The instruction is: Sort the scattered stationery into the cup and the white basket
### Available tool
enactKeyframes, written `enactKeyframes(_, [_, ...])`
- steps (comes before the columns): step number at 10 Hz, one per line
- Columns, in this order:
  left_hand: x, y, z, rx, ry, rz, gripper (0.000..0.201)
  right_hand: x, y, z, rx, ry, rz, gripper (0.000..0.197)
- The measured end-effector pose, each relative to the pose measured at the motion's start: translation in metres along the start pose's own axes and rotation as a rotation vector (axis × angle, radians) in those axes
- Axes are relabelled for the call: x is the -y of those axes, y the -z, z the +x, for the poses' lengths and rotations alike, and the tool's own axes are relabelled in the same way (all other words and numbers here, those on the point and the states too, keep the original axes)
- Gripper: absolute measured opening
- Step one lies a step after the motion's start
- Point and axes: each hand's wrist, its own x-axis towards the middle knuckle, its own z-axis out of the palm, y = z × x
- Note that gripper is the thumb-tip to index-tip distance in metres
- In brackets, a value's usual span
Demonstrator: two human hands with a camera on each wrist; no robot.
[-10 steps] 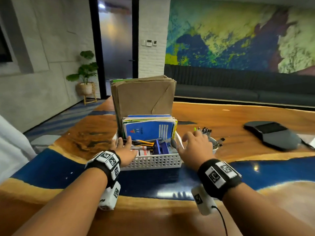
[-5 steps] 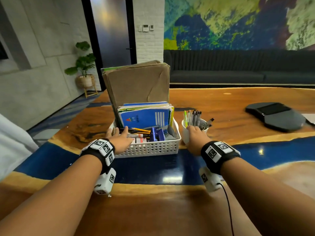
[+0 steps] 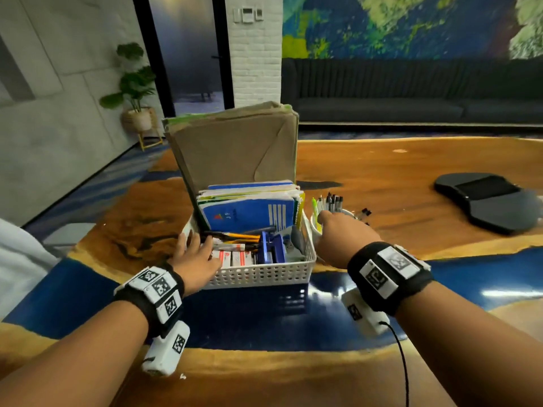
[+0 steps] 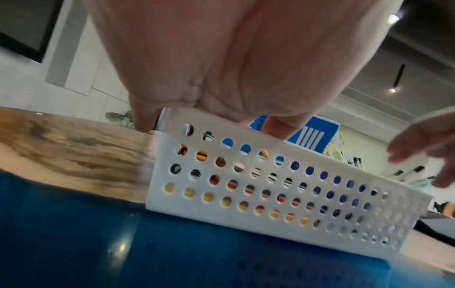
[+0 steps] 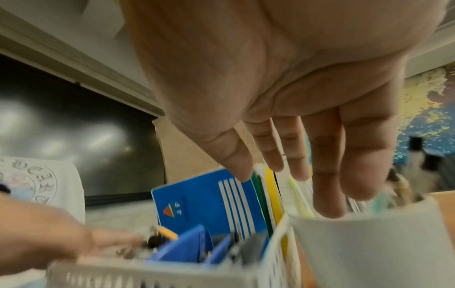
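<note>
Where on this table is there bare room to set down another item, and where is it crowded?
Free: the blue strip of table in front of the white basket, and the wood between the cup and the black device. Crowded: the basket's inside, the pen-filled cup, and the narrow gap between them.

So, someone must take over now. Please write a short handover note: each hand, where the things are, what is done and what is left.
Left hand: open, fingers over the near left corner of the white basket.
Right hand: open, fingers straight over the cup, holding nothing.
Things: the basket stands on the table, with notebooks, brown envelopes, pencils and small boxes inside. The cup stands just right of the basket, full of pens.
Done: no loose stationery shows on the table.
Left: seemingly nothing; perhaps only straighten the two containers.
</note>
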Motion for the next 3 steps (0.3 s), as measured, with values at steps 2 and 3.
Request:
enactKeyframes(2, [-0.034,0.089,-0.046,0.091,0.05,-0.034,0.053,0.002,0.076,0.018,-0.096,0.053,0.034,0.037])
enactKeyframes(3, [-0.043,0.152,-0.052,0.128,0.021,-0.041,0.045,0.001,0.12,0.026,-0.081,0.044,0.012,0.035])
